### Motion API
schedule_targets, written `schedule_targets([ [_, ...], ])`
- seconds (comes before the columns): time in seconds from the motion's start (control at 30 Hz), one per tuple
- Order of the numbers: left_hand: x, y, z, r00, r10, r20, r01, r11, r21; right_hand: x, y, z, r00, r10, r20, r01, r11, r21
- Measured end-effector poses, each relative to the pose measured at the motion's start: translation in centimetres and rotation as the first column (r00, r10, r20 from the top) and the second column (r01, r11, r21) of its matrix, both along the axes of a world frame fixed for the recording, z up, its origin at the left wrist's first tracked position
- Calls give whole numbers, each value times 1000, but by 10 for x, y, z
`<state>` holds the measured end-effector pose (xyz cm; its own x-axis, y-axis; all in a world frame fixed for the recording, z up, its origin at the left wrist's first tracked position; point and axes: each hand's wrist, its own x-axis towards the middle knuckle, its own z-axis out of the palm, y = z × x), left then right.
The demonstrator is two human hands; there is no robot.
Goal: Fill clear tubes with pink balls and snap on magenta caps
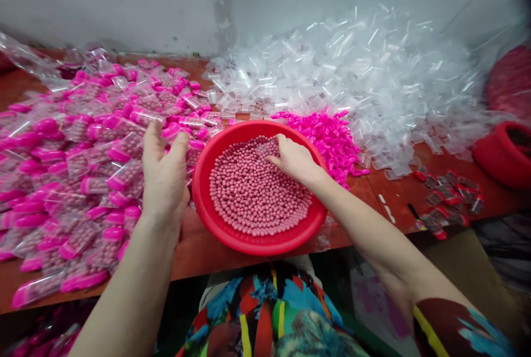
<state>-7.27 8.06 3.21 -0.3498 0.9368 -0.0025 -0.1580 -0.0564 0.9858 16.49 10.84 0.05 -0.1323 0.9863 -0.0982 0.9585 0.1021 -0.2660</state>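
Observation:
A red bowl full of small pink beads stands at the table's front edge. My right hand is inside it near the far right, closed on a small clear plastic container that touches the beads. Left of the bowl, my left hand hovers with thumb and fingers apart, nothing in it. Beneath and beyond that hand spreads a heap of filled containers, clear with bright pink caps and pink beads inside.
Behind the bowl lies a pile of loose pink caps. A large mound of clear containers leans toward the wall. On the right are several small red-capped containers and a red pot. The wooden table ends just before my body.

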Motion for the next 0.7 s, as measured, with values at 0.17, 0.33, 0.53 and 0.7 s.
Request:
schedule_targets([
  [0.17,43,-29,-17,976,-200,83,210,967,-141,-5,17,-26,993,-28,115,29,1000,-2],
  [0.33,79,-47,-34,921,-297,252,358,899,-250,-1,10,-29,998,-38,-53,39,999,22],
  [0.53,95,-49,-32,859,-299,416,419,877,-235,3,-53,-10,885,65,-461,21,984,179],
  [0.7,98,-60,-29,775,-397,491,543,817,-196,13,-102,3,743,48,-668,11,996,84],
])
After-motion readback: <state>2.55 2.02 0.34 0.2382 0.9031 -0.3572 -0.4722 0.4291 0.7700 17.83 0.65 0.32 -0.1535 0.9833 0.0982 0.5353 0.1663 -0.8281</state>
